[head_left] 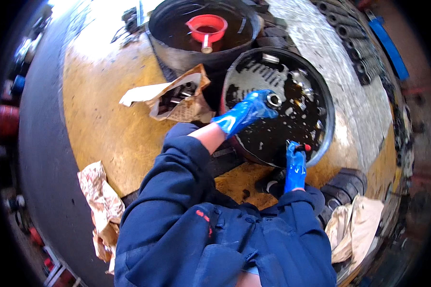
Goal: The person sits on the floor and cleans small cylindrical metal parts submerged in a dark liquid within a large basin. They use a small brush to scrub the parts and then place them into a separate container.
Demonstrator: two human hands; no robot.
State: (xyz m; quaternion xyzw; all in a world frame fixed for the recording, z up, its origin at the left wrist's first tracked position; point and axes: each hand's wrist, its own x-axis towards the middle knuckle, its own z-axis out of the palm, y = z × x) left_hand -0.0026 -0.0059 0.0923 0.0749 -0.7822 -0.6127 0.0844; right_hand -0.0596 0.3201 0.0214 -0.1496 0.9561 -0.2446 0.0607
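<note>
My left hand (256, 106), in a blue rubber glove, grips a short hollow metal sleeve (274, 100) with its round opening upward. It is above a round drum (326, 115) of dark liquid with pale froth on it. Near the drum's front right rim, my right hand (296, 162), gloved alike, is closed around a small tool with a red end (307, 148); its exact kind cannot be made out. A grey slotted plate (254, 76) sits in the drum's far left part, with a shiny metal cylinder (270, 58) at its far edge.
An open paper bag (184, 112) of metal sleeves stands left of the drum. Behind it, a wider tub (177, 55) of dark liquid holds a red dipper (208, 26). Crumpled brown paper lies at left (102, 191) and right (356, 229). Rows of dark cylindrical parts (349, 33) line the far right.
</note>
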